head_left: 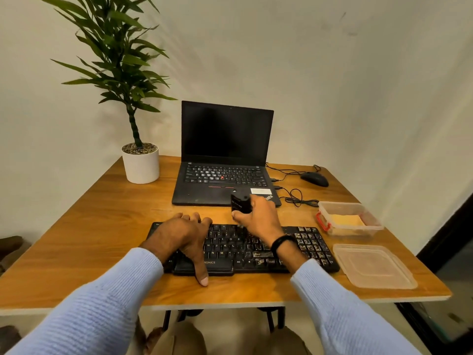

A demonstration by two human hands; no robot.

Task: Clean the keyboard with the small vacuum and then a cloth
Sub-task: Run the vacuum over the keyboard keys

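A black keyboard [302,248] lies on the wooden table [97,226] in front of me, with debris scattered over its right-hand keys. My left hand [184,237] rests flat on the keyboard's left half, fingers straight and thumb reaching past the front edge. My right hand [258,219] grips a small black vacuum [240,202] upright over the keyboard's upper middle. A yellow cloth [346,220] lies folded inside a clear plastic box [368,228] to the right of the keyboard.
An open black laptop [225,160] stands behind the keyboard. A potted plant [140,162] sits at the back left, a black mouse [314,178] with cables at the back right. The box's clear lid [373,267] lies near the right front corner.
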